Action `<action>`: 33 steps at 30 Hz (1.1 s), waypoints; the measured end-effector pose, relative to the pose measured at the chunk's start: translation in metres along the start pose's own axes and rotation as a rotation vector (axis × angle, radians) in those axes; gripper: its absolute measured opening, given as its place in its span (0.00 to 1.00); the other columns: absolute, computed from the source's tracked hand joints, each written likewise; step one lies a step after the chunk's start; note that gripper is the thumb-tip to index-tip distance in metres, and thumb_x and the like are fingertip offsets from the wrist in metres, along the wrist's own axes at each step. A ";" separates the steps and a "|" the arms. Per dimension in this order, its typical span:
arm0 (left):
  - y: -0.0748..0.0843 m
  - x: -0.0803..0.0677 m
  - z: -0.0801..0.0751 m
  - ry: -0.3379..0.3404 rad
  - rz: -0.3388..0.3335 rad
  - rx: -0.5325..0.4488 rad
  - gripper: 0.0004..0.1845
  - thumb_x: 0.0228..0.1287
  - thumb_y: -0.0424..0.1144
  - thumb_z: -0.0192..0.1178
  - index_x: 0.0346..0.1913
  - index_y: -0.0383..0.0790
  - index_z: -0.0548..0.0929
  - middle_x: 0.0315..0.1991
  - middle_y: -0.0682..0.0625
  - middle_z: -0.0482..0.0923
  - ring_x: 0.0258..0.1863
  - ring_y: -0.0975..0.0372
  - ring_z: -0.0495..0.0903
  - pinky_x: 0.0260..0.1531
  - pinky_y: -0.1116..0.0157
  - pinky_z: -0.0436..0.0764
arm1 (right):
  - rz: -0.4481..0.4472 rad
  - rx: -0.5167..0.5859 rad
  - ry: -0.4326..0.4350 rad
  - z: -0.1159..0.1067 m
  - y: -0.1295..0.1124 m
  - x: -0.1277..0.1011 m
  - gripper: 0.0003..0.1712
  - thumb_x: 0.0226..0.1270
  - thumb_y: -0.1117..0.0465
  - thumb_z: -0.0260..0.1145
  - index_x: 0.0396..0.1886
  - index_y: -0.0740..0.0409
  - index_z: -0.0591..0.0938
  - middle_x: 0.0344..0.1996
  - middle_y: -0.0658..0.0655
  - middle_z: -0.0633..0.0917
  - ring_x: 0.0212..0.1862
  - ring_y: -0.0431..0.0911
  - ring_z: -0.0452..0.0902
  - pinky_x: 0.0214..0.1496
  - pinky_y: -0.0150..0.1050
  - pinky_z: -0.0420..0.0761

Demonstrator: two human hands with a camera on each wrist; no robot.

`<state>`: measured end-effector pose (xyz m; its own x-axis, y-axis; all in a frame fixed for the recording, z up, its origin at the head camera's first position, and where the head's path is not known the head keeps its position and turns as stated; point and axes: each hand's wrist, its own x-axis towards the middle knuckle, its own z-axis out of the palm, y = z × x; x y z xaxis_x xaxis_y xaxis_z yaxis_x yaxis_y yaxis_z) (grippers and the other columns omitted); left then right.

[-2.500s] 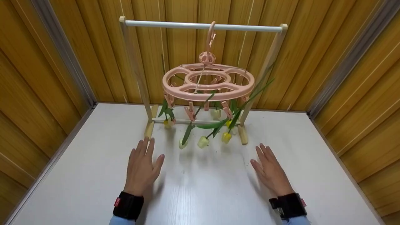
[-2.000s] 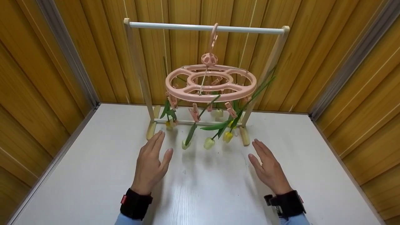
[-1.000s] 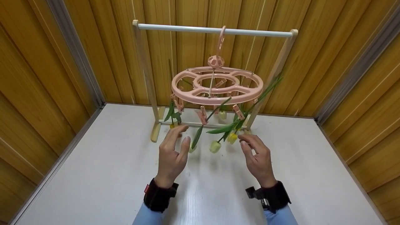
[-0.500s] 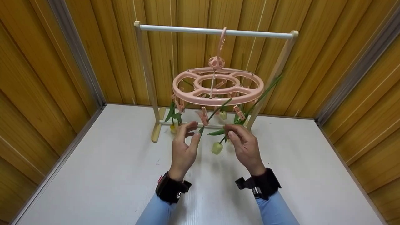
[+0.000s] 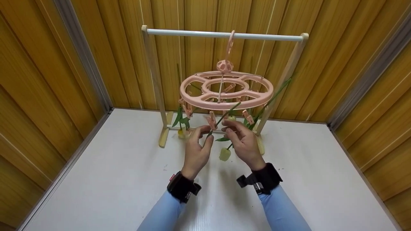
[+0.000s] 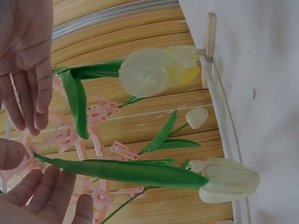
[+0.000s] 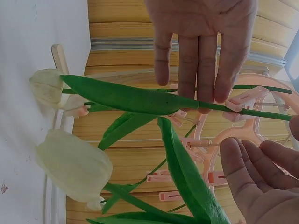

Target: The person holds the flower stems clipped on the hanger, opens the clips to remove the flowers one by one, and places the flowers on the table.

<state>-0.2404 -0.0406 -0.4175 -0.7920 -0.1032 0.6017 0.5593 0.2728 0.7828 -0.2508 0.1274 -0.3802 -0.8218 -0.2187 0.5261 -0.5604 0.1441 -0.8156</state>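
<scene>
A pink ring hanger [image 5: 226, 93] with clips hangs from the white rod [image 5: 224, 34] of a small wooden rack. Pale yellow tulips dangle head down from its clips. Both hands are raised under the front clip [image 5: 212, 121]. My left hand [image 5: 203, 136] cups the stem there, which runs between thumb and loose fingers [image 6: 46, 198] without a clear pinch. The right hand [image 5: 231, 130] has straight fingers [image 7: 201, 70] touching the same stem just above its long leaf [image 7: 126, 99]. A pale bloom [image 5: 224, 154] hangs below the hands.
The rack's wooden feet [image 5: 164, 138] stand on a white table [image 5: 112, 179], close to the back wall. Wood-panelled walls [image 5: 38, 80] enclose the table on three sides. Other tulip heads [image 6: 229, 179] and leaves hang close around the hands.
Both hands lifted off the table and came together, rising toward the front clip and the stem hanging from it. The hanger and flowers stayed put.
</scene>
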 end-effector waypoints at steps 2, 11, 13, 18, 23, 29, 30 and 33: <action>-0.002 0.001 0.002 0.001 0.003 0.010 0.14 0.69 0.28 0.62 0.56 0.33 0.82 0.52 0.42 0.85 0.54 0.52 0.81 0.56 0.46 0.76 | 0.006 -0.005 -0.003 0.001 0.000 0.002 0.18 0.77 0.72 0.57 0.63 0.70 0.79 0.55 0.68 0.84 0.53 0.60 0.83 0.51 0.36 0.84; -0.008 0.008 0.007 0.028 0.045 0.051 0.12 0.67 0.27 0.64 0.52 0.36 0.84 0.47 0.45 0.85 0.50 0.54 0.83 0.53 0.52 0.78 | -0.020 -0.014 -0.004 0.004 -0.003 0.011 0.17 0.75 0.74 0.58 0.61 0.72 0.80 0.53 0.68 0.84 0.51 0.54 0.84 0.50 0.35 0.84; -0.008 0.009 0.007 0.042 0.051 0.055 0.12 0.65 0.27 0.65 0.50 0.35 0.85 0.45 0.45 0.84 0.48 0.55 0.83 0.52 0.53 0.79 | -0.024 -0.029 -0.003 0.005 -0.003 0.013 0.17 0.75 0.74 0.58 0.60 0.72 0.80 0.52 0.67 0.85 0.49 0.52 0.85 0.49 0.35 0.84; -0.009 0.010 0.008 0.061 0.057 0.046 0.11 0.62 0.26 0.68 0.47 0.35 0.85 0.42 0.46 0.84 0.44 0.56 0.83 0.49 0.57 0.82 | -0.049 -0.035 -0.011 0.005 -0.004 0.016 0.16 0.75 0.74 0.58 0.59 0.73 0.81 0.50 0.68 0.86 0.46 0.55 0.85 0.47 0.35 0.84; -0.007 0.009 0.007 0.069 0.062 0.024 0.10 0.60 0.25 0.70 0.43 0.35 0.84 0.38 0.46 0.84 0.41 0.55 0.83 0.47 0.57 0.83 | -0.060 -0.023 -0.022 0.006 -0.005 0.018 0.18 0.74 0.75 0.57 0.60 0.72 0.80 0.53 0.68 0.85 0.49 0.60 0.85 0.47 0.34 0.83; -0.007 0.008 0.007 0.098 0.083 -0.014 0.07 0.59 0.24 0.69 0.39 0.35 0.84 0.35 0.45 0.84 0.39 0.53 0.83 0.46 0.55 0.83 | -0.065 -0.020 -0.039 0.007 -0.009 0.023 0.18 0.73 0.76 0.57 0.60 0.72 0.80 0.54 0.68 0.85 0.48 0.57 0.86 0.46 0.36 0.84; -0.006 0.008 0.007 0.098 0.080 -0.024 0.07 0.60 0.24 0.69 0.39 0.35 0.84 0.35 0.45 0.84 0.40 0.53 0.83 0.46 0.56 0.83 | -0.066 -0.018 -0.039 0.007 -0.010 0.024 0.18 0.73 0.76 0.57 0.60 0.73 0.80 0.54 0.69 0.85 0.48 0.57 0.86 0.46 0.36 0.84; -0.004 0.008 0.006 0.094 0.061 -0.052 0.07 0.61 0.25 0.69 0.40 0.34 0.85 0.36 0.44 0.84 0.40 0.53 0.83 0.47 0.56 0.83 | -0.059 -0.003 -0.040 0.005 -0.012 0.029 0.18 0.73 0.76 0.57 0.59 0.73 0.80 0.53 0.69 0.85 0.47 0.55 0.86 0.45 0.36 0.83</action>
<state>-0.2498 -0.0370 -0.4167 -0.7312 -0.1781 0.6585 0.6192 0.2318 0.7502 -0.2677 0.1143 -0.3567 -0.7824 -0.2658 0.5632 -0.6083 0.1326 -0.7825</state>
